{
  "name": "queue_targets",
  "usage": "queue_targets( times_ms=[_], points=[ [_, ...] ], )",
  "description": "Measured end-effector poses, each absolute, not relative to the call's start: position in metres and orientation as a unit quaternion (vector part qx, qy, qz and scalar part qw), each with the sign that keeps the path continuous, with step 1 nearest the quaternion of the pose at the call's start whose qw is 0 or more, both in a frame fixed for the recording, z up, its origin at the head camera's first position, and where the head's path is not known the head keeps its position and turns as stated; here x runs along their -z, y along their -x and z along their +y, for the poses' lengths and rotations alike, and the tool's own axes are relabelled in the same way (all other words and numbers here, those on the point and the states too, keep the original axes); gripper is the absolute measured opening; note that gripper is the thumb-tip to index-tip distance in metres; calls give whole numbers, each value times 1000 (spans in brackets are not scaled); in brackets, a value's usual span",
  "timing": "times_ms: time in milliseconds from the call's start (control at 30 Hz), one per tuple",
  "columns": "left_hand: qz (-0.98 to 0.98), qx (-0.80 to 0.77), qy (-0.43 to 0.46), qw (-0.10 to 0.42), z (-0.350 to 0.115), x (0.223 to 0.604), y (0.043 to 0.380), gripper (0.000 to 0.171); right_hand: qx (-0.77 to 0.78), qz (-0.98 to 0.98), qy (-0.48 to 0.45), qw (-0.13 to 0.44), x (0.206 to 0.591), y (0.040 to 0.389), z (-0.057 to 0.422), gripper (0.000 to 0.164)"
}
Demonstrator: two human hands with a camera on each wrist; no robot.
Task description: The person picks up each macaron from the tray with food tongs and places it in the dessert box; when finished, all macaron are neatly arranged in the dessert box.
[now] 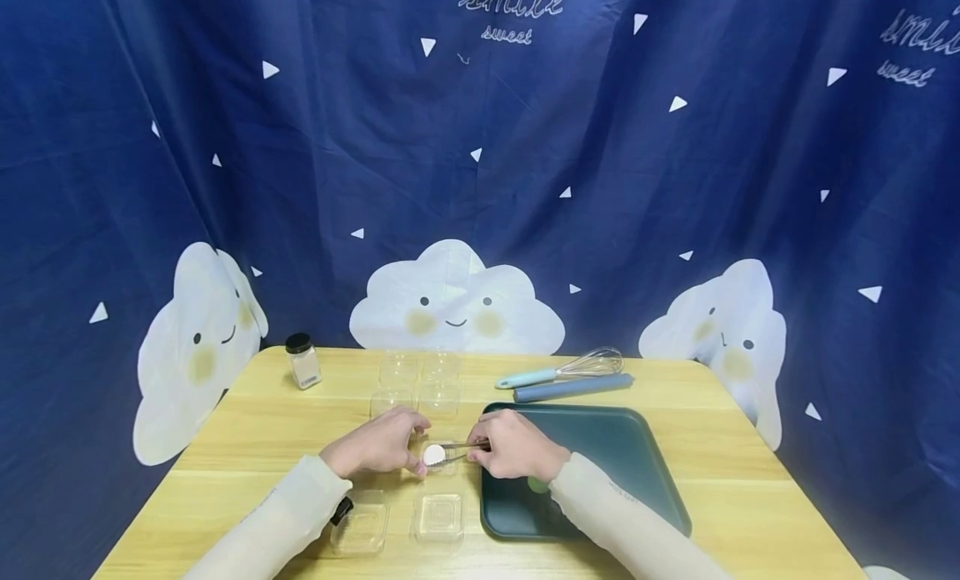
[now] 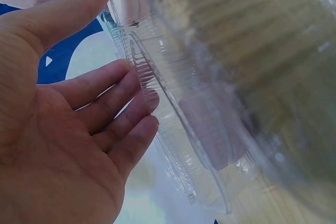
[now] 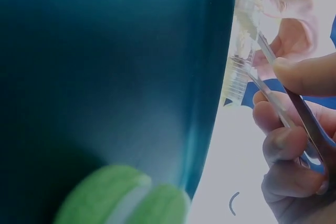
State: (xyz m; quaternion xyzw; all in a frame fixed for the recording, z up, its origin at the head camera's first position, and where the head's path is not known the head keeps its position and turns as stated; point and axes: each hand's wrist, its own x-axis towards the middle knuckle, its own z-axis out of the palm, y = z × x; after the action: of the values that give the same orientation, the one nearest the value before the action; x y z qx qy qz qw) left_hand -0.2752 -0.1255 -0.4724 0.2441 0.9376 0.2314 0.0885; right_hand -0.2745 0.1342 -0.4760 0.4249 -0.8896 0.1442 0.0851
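Observation:
My right hand (image 1: 517, 447) grips a pair of metal tongs (image 3: 294, 103) over the left edge of the dark green tray (image 1: 600, 447). The tips reach a pale round piece (image 1: 434, 455) in a small clear plastic box (image 1: 450, 468); whether they pinch it I cannot tell. On the box's other side, my left hand (image 1: 382, 442) has thumb and fingers spread at its edge. In the left wrist view, the relaxed fingers (image 2: 113, 98) touch clear ribbed plastic. A green macaron (image 3: 123, 198) with a pale filling lies on the tray, mostly hidden by the right arm in the head view.
Two clear plastic containers (image 1: 438, 516) sit near the front, with several more (image 1: 397, 370) behind the left hand. A black-lidded jar (image 1: 303, 363) stands back left. Behind the tray lie a whisk (image 1: 562, 370) and a blue-grey rolling pin (image 1: 573, 388).

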Motion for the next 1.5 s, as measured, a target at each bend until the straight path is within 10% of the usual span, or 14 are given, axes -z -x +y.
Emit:
queue_targets(
  times_ms=[1500],
  points=[
    [947,-222,-220,67,-128,461,263,88,-242,-888,-362,146,449,269,178,15]
  ],
)
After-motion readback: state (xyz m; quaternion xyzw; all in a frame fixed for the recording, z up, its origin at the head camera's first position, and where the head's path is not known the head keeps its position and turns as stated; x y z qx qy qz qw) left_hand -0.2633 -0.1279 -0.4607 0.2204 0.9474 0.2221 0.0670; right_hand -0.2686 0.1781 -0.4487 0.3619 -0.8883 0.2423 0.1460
